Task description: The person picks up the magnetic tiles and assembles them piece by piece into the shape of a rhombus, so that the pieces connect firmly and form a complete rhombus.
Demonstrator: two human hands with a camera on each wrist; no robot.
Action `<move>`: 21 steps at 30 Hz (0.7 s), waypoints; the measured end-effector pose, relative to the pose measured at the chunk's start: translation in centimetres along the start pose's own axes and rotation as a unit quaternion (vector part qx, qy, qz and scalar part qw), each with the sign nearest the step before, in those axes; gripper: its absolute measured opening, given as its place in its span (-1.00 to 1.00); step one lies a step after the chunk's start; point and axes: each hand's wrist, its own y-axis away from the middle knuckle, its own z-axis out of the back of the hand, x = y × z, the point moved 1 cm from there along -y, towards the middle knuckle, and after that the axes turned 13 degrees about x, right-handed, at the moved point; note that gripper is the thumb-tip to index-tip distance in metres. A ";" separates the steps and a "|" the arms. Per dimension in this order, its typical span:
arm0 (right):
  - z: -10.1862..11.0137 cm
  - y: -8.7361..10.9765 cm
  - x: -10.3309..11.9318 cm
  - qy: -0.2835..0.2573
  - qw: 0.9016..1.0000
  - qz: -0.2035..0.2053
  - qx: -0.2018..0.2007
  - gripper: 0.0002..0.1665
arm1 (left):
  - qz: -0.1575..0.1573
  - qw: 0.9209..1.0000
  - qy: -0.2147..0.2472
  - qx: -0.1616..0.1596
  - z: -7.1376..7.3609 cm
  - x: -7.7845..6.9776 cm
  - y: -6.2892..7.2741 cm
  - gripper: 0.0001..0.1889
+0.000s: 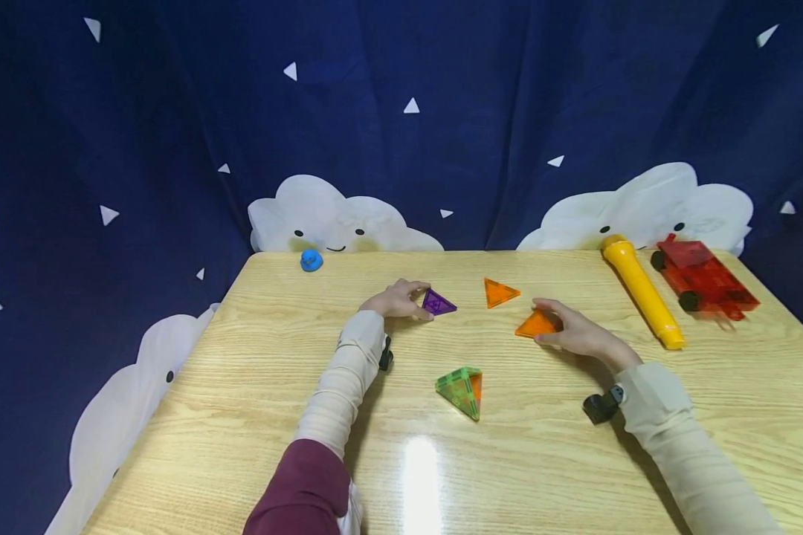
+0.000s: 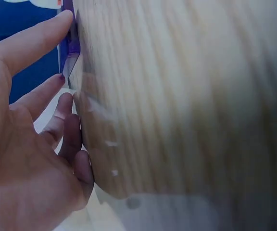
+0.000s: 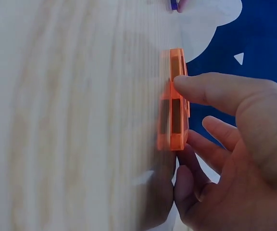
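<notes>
My left hand (image 1: 396, 300) pinches a purple triangular tile (image 1: 438, 302) between thumb and forefinger, low at the tabletop. In the left wrist view the purple tile (image 2: 71, 41) shows edge-on at the fingertips. Across from it, my right hand (image 1: 581, 334) holds an orange triangular tile (image 1: 534, 325) with thumb and fingers at its edges. The right wrist view shows this orange tile (image 3: 177, 113) lying along the wood, thumb on its side. Between the hands and a bit farther back lies a second orange triangular tile (image 1: 500, 293). Nearer me stands a small green and orange pyramid of tiles (image 1: 460, 390).
On the right of the wooden table (image 1: 254, 401) lie a yellow microphone-shaped toy (image 1: 645, 294) and a red see-through toy car (image 1: 709, 281) with black wheels. A small blue toy (image 1: 311, 260) sits at the back left. A dark blue curtain (image 1: 355, 111) hangs behind the table.
</notes>
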 end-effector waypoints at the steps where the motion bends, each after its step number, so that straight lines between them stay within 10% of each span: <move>1: -0.1 0.0 0.0 0.000 1.000 -0.002 0.000 -0.15 | 0.000 1.000 -0.001 -0.002 0.0 0.0 0.0 -0.20; 21: -2.0 -0.8 1.6 0.054 0.997 0.039 -0.049 -0.20 | -0.070 0.991 0.083 -0.075 -1.7 0.6 0.4 -0.22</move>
